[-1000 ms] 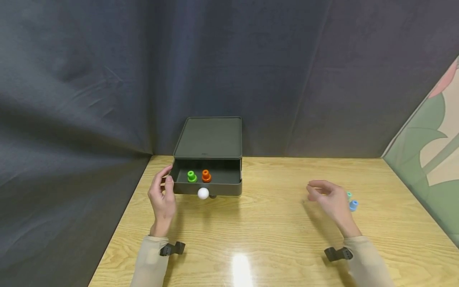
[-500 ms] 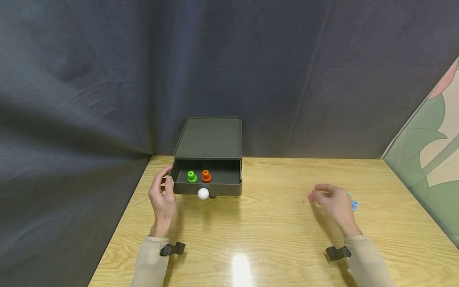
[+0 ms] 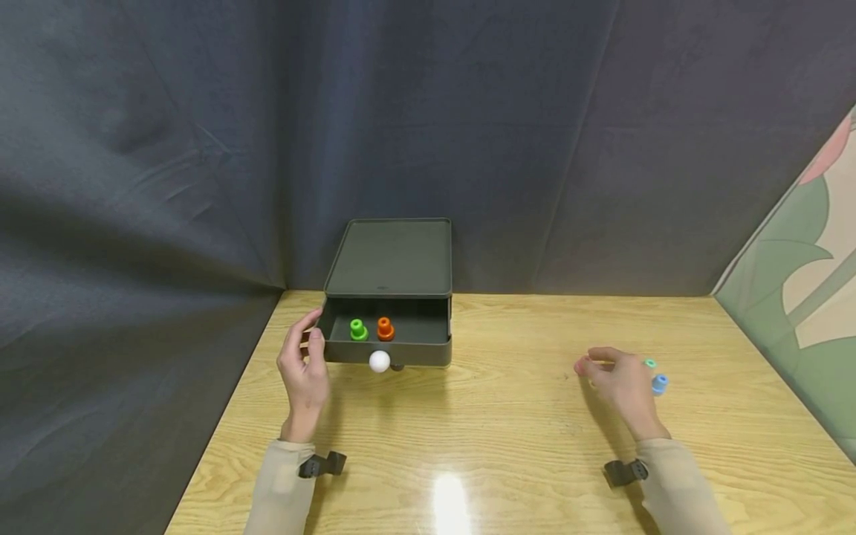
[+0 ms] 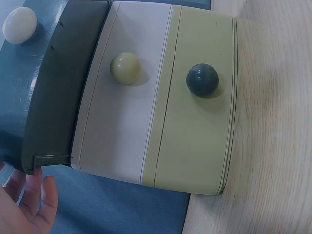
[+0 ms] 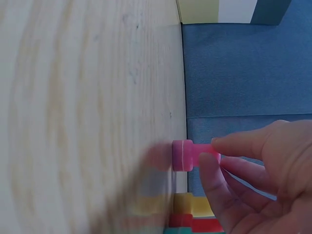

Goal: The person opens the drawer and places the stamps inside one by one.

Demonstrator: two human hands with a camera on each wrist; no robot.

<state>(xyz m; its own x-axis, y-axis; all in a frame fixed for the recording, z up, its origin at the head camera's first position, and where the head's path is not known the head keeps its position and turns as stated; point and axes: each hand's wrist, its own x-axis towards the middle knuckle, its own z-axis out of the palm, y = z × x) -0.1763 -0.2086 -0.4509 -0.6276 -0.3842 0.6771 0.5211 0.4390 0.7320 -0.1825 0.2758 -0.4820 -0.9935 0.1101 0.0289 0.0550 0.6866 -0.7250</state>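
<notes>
My left hand (image 3: 304, 371) is at the left end of the pulled-out dark top drawer (image 3: 417, 355) of a small chest, its relaxed fingers (image 4: 31, 187) touching the drawer's end in the left wrist view. A green peg (image 3: 358, 331) and an orange peg (image 3: 385, 330) stand inside that drawer. Over on the right of the table, my right hand (image 3: 622, 383) pinches the narrow top of a pink stepped peg (image 5: 182, 156) between thumb and forefinger. The peg's wide base is down at the tabletop.
Yellow (image 5: 200, 205) and red (image 5: 195, 222) pegs stand beyond the pink one. Mint (image 3: 650, 363) and blue (image 3: 660, 383) pegs show by the right hand. Below the open drawer are a white drawer (image 4: 122, 117) and a yellow-green drawer (image 4: 195, 131). A dark curtain (image 3: 495, 148) hangs behind.
My right hand has shifted slightly right, and its fingertips have come together on the pink peg. The left hand and the drawer have stayed put.
</notes>
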